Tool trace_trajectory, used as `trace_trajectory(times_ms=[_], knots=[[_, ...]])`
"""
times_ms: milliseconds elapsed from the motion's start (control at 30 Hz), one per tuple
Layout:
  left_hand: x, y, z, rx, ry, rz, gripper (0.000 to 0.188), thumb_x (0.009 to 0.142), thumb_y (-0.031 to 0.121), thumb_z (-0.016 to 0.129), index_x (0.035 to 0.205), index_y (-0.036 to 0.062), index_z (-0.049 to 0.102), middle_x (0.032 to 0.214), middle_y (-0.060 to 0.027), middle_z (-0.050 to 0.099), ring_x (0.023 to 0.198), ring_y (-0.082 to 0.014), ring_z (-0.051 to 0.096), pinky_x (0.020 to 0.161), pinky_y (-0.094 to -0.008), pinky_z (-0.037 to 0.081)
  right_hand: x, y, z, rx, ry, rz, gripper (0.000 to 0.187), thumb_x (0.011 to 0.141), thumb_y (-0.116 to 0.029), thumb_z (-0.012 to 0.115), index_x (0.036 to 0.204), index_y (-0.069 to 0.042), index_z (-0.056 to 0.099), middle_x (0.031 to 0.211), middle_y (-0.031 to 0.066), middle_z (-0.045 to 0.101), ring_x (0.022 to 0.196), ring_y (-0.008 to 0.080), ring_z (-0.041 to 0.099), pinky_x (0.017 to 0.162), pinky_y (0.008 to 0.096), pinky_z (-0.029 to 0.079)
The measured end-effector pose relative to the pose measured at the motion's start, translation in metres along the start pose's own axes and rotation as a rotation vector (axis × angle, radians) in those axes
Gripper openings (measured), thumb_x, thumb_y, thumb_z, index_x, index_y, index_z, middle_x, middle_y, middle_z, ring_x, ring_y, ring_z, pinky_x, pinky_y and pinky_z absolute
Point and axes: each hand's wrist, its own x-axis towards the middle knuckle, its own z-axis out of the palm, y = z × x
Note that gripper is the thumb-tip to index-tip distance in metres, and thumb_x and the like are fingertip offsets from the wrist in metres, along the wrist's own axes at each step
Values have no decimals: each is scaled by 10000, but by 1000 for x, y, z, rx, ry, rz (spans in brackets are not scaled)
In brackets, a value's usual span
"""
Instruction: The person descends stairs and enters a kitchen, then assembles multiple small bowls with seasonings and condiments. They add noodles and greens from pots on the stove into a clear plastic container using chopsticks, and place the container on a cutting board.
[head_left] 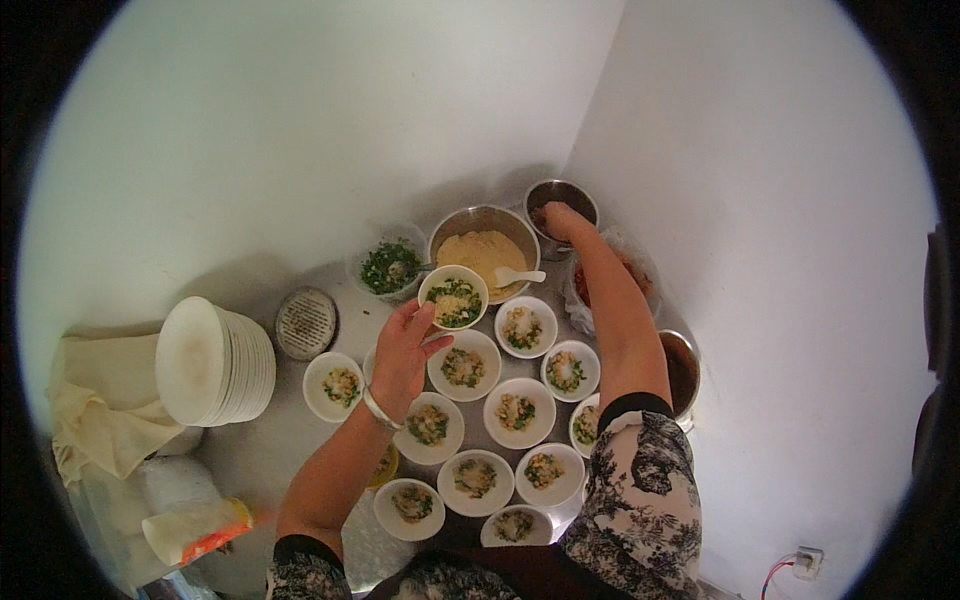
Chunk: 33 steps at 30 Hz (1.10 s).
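Note:
My left hand [402, 358], with a bracelet at the wrist, grips a small white bowl [484, 292] by its near left side. Chopped greens and a pale crumbly seasoning [455, 303] lie in that bowl. At the back right, the fingers of my right hand [564, 222] reach down into a dark-looking metal pot [582, 204]; its contents and the fingertips are hidden. Just beyond the held bowl stands a wide metal basin [436, 238] of yellowish powder [482, 252], with a white spoon [518, 275] in it. Left of it, a clear bowl holds chopped greens [388, 268].
Several white bowls [548, 412] with portions of greens and seasoning crowd the table. At left are a tall stack of white bowls [192, 365], a ridged round object [307, 323] and a beige cloth [110, 400]. Another metal pot [682, 375] stands right, beside my right arm.

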Motion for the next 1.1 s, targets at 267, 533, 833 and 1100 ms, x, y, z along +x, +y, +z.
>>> trace_trajectory(times_ms=[267,533,833,1100], knots=[[10,-7,25,30,-18,-76,302,889,241,568,1089,28,494,965,-53,576,850,-146,569,757,-327,502,-61,-14,-66,1012,-94,-14,96,799,-80,634,851,0,636,690,40,611,555,108,536,457,243,413],[-3,-24,49,12,-124,-85,251,885,208,571,1051,33,501,955,-57,583,852,-157,583,770,-334,510,-182,-124,-107,519,-71,-406,158,760,-83,638,896,-6,653,681,45,622,567,123,575,523,255,468],[-51,-32,52,-22,-272,-91,337,868,209,601,1093,-10,478,955,-85,584,871,-163,577,771,-332,515,-312,-94,-145,591,245,-47,166,779,3,559,922,17,643,783,91,652,691,157,614,609,304,499],[-102,-50,53,-10,-347,-104,261,867,266,598,972,36,534,896,-59,592,840,-165,589,773,-327,507,-415,-23,-83,86,401,214,292,743,-133,637,1027,-66,610,785,138,643,736,298,619,690,388,486]])
